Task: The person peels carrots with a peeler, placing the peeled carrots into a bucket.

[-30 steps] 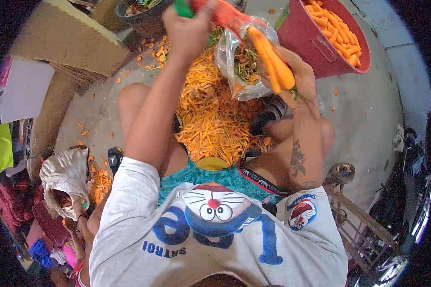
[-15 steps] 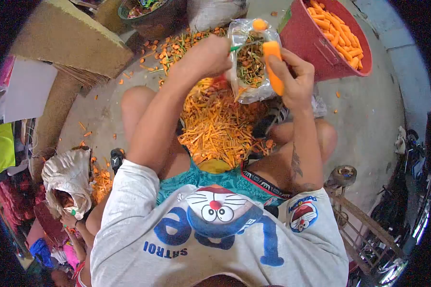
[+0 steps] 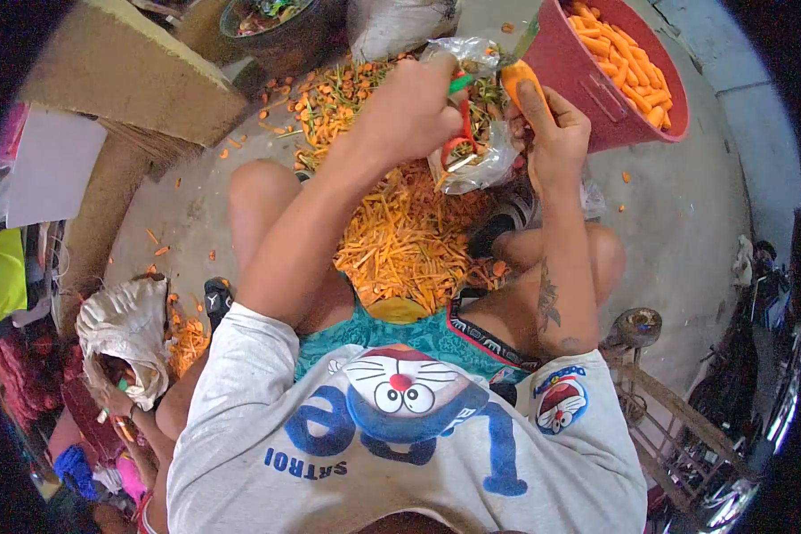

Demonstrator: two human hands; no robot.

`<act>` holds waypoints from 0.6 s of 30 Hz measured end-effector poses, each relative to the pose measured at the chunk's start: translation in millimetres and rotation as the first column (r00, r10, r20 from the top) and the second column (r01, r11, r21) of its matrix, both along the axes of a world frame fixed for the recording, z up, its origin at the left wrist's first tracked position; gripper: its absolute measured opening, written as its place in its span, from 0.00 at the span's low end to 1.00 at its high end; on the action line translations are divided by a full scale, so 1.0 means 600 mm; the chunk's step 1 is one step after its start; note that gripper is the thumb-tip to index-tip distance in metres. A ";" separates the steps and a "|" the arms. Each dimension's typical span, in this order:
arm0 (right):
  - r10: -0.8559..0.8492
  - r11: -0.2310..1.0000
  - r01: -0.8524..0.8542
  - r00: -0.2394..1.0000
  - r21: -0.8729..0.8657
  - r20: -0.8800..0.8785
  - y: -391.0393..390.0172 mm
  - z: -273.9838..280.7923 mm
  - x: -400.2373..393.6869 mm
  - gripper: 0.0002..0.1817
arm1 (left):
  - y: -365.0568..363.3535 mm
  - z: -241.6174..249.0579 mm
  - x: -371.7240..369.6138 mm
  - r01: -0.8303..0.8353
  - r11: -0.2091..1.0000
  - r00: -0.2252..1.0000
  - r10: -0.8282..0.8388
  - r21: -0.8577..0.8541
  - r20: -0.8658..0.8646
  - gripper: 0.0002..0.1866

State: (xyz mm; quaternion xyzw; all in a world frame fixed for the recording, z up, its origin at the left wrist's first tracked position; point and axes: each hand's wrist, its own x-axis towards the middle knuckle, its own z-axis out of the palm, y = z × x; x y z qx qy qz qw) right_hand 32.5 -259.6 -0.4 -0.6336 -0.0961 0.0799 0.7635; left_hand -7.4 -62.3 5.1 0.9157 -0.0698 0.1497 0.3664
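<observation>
My left hand (image 3: 414, 107) is closed around a green-handled knife (image 3: 460, 84), its blade hard to make out. A red peeler (image 3: 458, 138) hangs from the same hand, blade end downward. Opposite, my right hand (image 3: 559, 138) grips a carrot (image 3: 527, 93) with the thumb along it; its dark stem end points up and left. Beneath both hands is a clear plastic bag (image 3: 485, 173) holding green and brown trimmings. Between my legs lies a heap of orange carrot peelings (image 3: 400, 249).
A red tub (image 3: 610, 116) full of peeled carrots stands at the upper right. Cut carrot ends (image 3: 329, 98) litter the floor beyond my left hand. A dark bin (image 3: 276, 31) and a pale sack (image 3: 400, 27) are behind. Another person's hand (image 3: 129, 409) is at lower left.
The carrot has tilted, and its dark stem end now shows at the top. My left hand has moved slightly right and down, bringing the red peeler into clear view.
</observation>
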 end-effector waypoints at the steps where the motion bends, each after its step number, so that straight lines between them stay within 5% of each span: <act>1: -0.024 0.998 0.025 0.999 -0.056 0.029 0.008 0.003 -0.008 0.15 | -0.002 -0.001 0.000 0.033 0.999 0.999 -0.033 -0.031 -0.016 0.11; 5: 0.043 0.992 -0.030 0.993 -0.119 0.113 -0.003 -0.018 -0.007 0.13 | 0.005 -0.023 0.011 0.077 0.996 0.997 -0.076 -0.037 0.014 0.14; 7: 0.073 0.997 -0.077 0.988 0.027 0.136 -0.007 -0.012 -0.010 0.12 | 0.037 -0.060 0.044 0.055 0.971 0.918 0.042 0.232 -0.394 0.16; 8: 0.106 0.977 -0.132 0.983 0.168 0.153 -0.010 -0.009 -0.004 0.11 | 0.043 -0.060 0.044 0.038 0.974 0.922 0.052 0.225 -0.383 0.16; 9: 0.028 0.974 -0.050 0.995 0.219 0.101 -0.014 -0.012 0.003 0.11 | 0.045 -0.062 0.037 0.030 0.978 0.926 0.050 0.205 -0.374 0.17; 11: -0.304 0.951 0.307 0.902 0.040 0.307 -0.026 -0.002 0.060 0.18 | 0.057 -0.044 0.032 0.048 0.978 0.929 0.031 0.205 -0.369 0.18; 12: -0.027 0.879 0.007 0.999 0.477 0.035 -0.082 -0.006 0.129 0.21 | 0.064 -0.040 0.029 0.044 0.982 0.928 0.028 0.183 -0.372 0.18; 13: 0.350 0.517 -0.133 0.934 0.845 -0.067 -0.135 -0.010 0.175 0.25 | 0.070 -0.041 0.025 0.038 0.987 0.925 0.024 0.156 -0.379 0.17; 14: 0.343 0.520 -0.125 0.936 0.845 -0.073 -0.133 0.009 0.165 0.25 | 0.077 -0.046 0.022 0.046 0.987 0.923 0.017 0.154 -0.384 0.17; 16: 0.008 0.424 0.488 0.840 0.763 -0.542 -0.121 0.063 0.164 0.30 | 0.089 -0.036 0.022 -0.036 0.976 0.939 0.106 0.215 -0.326 0.17; 17: 0.134 0.517 0.313 0.890 0.797 -0.437 -0.133 0.031 0.172 0.29 | 0.089 -0.024 0.013 -0.089 0.966 0.956 0.151 0.244 -0.250 0.17; 18: 0.135 0.513 0.313 0.890 0.799 -0.436 -0.129 0.012 0.168 0.29 | 0.093 -0.022 0.016 -0.089 0.965 0.957 0.152 0.249 -0.248 0.17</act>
